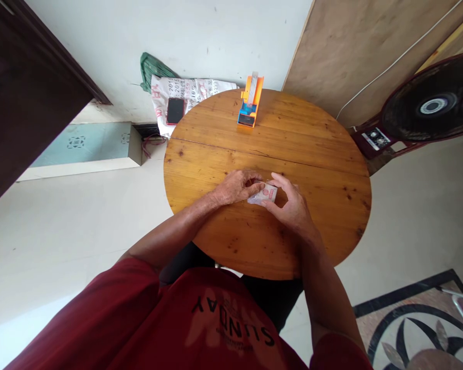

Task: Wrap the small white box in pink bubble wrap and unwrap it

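Both hands (233, 188) (293, 208), part-curled, in a two-sided grip on a small red-printed packet (269, 192).

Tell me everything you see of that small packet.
The small packet is pale, with red printing too small to read and a translucent, plastic-like left side. It is over the round wooden table; whether it touches the wood is unclear. The left hand lays its thumb on it; the right hand touches its near edge with the thumb.
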Tool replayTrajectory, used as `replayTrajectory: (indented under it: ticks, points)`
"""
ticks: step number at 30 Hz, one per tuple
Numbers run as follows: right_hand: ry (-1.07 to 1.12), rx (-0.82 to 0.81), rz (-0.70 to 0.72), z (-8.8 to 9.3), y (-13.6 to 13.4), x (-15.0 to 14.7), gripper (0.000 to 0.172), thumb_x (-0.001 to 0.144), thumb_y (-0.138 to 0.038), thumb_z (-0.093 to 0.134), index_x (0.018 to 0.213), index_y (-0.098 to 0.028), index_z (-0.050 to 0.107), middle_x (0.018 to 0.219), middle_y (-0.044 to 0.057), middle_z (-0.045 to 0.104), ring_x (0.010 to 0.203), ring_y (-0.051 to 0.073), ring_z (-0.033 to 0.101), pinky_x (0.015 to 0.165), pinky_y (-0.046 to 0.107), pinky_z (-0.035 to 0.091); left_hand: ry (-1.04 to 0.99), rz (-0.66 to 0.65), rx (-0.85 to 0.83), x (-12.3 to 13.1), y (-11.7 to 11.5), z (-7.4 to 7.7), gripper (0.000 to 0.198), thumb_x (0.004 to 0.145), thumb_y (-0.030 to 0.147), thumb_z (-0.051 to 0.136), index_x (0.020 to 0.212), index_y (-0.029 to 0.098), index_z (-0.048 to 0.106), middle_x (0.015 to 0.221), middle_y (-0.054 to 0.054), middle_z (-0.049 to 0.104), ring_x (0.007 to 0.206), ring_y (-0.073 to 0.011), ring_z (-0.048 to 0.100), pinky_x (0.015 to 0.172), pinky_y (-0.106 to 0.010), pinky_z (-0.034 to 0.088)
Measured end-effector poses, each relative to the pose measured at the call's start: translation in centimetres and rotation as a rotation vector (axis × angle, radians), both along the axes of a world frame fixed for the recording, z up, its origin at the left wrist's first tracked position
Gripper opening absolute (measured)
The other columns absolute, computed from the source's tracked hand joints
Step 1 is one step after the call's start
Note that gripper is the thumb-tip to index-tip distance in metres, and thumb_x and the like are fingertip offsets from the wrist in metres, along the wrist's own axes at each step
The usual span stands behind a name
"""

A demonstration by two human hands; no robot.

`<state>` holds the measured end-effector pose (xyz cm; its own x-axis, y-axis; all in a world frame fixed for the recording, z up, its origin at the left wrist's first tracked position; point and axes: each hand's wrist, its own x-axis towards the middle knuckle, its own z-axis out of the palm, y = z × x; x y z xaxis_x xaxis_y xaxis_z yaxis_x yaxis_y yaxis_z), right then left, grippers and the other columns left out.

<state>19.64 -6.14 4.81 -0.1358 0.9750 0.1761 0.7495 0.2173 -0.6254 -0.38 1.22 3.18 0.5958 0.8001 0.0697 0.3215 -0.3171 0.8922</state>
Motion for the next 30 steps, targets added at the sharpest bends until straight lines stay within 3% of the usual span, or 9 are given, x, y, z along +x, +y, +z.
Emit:
replayTrajectory:
  ticks: [4,13,17,22,26,30]
  points:
    - [0.079,0.042,0.003,0.0,0.1,0.1,0.056,0.086,-0.039,0.068,0.139,-0.027,0.056,0.125,0.007,0.074,0.118,0.030,0.066,0.107,0.052,0.047,-0.008,-0.012,0.018,0.0,0.0,0.0,0.036,0.094,0.043,0.055,0.101,0.013,0.075,0.079,-0.004,0.068,0.066,-0.0117,0.055,0.060,-0.022,0.041]
    - [0.126,0.214,-0.038,-1.2,0.9,0.0,0.019,0.096,-0.036,0.059,0.105,-0.028,0.074,0.096,0.002,0.080,0.090,0.024,0.073,0.087,0.042,0.054,0.027,0.002,0.049,0.2,-0.1,0.0,0.036,0.093,0.042,0.055,0.099,0.013,0.075,0.081,-0.004,0.068,0.068,-0.0116,0.055,0.060,-0.021,0.040]
    - [0.100,0.290,-0.006,-1.1,1.1,-0.3,0.019,0.097,-0.031,0.056,0.094,-0.028,0.074,0.093,0.002,0.080,0.087,0.023,0.074,0.085,0.041,0.052,0.029,-0.003,0.041,0.2,-0.2,0.3,0.036,0.094,0.043,0.055,0.097,0.013,0.074,0.080,-0.004,0.067,0.068,-0.0118,0.054,0.061,-0.022,0.040]
    - [0.133,0.329,0.048,-0.8,0.9,-0.3,0.021,0.098,-0.025,0.054,0.089,-0.027,0.072,0.100,0.002,0.079,0.097,0.023,0.073,0.094,0.043,0.051,0.023,-0.014,0.050,0.2,-0.1,0.1,0.036,0.094,0.042,0.053,0.099,0.013,0.074,0.084,-0.005,0.069,0.071,-0.0121,0.055,0.062,-0.022,0.041]
    - [0.224,0.287,-0.071,-1.1,0.7,0.1,0.014,0.093,-0.028,0.061,0.102,-0.027,0.071,0.102,0.004,0.079,0.096,0.024,0.073,0.091,0.044,0.055,0.026,0.001,0.056,0.2,-0.1,-0.1,0.036,0.094,0.042,0.054,0.098,0.013,0.075,0.079,-0.004,0.067,0.067,-0.0117,0.053,0.059,-0.022,0.039]
    - [0.298,0.200,-0.075,-1.2,0.7,0.2,0.033,0.084,-0.030,0.070,0.118,-0.027,0.067,0.107,0.005,0.078,0.097,0.025,0.073,0.094,0.047,0.056,0.025,-0.008,0.057,0.2,-0.1,-0.1,0.036,0.095,0.042,0.053,0.097,0.014,0.076,0.079,-0.004,0.067,0.065,-0.0110,0.052,0.058,-0.022,0.038]
